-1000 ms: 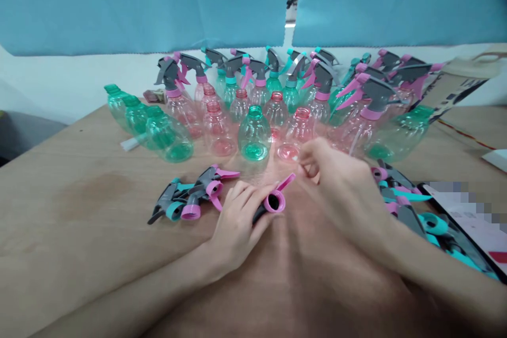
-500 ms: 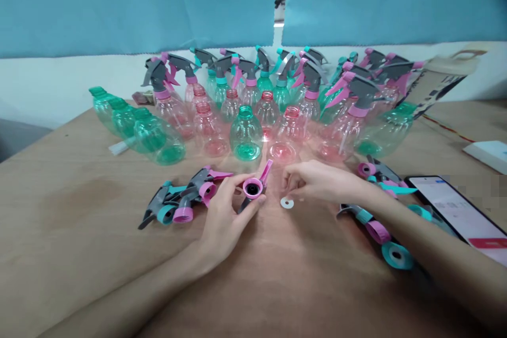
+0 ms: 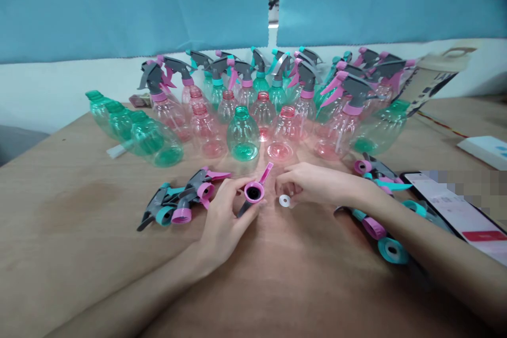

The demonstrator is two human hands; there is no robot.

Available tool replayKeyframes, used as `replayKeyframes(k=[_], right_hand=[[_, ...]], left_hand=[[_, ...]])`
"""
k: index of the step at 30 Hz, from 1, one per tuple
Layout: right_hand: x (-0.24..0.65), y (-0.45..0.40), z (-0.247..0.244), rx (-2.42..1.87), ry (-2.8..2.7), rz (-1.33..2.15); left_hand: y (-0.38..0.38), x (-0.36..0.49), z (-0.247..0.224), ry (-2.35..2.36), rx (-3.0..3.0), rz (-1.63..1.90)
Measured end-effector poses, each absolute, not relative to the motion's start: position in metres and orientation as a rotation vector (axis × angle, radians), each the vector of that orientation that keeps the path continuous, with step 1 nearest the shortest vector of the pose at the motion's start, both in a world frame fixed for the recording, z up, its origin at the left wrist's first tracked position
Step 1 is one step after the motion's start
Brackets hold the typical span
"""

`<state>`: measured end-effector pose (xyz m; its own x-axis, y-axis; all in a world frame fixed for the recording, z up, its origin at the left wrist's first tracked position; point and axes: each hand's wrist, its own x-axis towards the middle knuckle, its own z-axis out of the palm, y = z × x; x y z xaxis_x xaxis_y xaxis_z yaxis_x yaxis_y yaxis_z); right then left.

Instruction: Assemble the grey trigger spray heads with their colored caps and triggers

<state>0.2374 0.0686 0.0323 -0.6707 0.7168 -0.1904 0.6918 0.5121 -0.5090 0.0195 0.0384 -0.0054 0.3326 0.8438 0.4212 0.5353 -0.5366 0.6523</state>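
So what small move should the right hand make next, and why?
Probably bring the small white holed disc toward the grey-and-pink plastic spray head: the right hand is at the disc, while the left hand holds the spray head, its pink collar open.

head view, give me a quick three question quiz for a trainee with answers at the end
1. True or false: the left hand holds a grey-and-pink plastic spray head.
2. Which is nearest the right hand's fingertips? a) black-edged phone b) small white disc with a hole c) cream lidded cup
3. Fill the gap: the upright translucent green plastic bottle at front centre has no ___ on its neck.

Key: 1 true; 2 b; 3 spray head
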Motion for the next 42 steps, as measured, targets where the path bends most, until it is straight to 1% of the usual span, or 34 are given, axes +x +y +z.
replayKeyframes(k=[8,17,22,25,28,30,32,35,37,42], right_hand=[[0.243,0.085,0.026,-1.237,-2.741,1.027],[0.244,0.083,0.021,-1.316,-2.725,1.001],[0.246,0.078,0.035,-1.3,-2.668,0.996],[0.243,0.07,0.052,-1.248,-2.549,1.018],[0.236,0.06,0.064,-1.153,-2.337,1.165],[0.23,0.053,0.067,-1.063,-2.203,1.27],[0.224,0.049,0.067,-1.012,-2.106,1.289],[0.217,0.045,0.063,-1.065,-2.097,1.177],[0.213,0.043,0.062,-1.136,-2.159,1.04],[0.209,0.034,0.061,-1.235,-2.329,0.539]], left_hand=[[0.039,0.019,-0.008,1.22,2.229,1.038],[0.04,0.019,-0.008,1.201,2.254,1.045],[0.039,0.018,-0.009,1.179,2.261,1.057],[0.039,0.018,-0.009,1.167,2.281,1.058],[0.039,0.018,-0.009,1.147,2.311,1.05],[0.038,0.018,-0.009,1.119,2.34,1.051],[0.037,0.018,-0.008,1.104,2.365,1.046],[0.035,0.018,-0.008,1.131,2.377,1.005],[0.035,0.018,-0.009,1.147,2.381,0.974],[0.036,0.017,-0.01,1.121,2.385,0.955]])
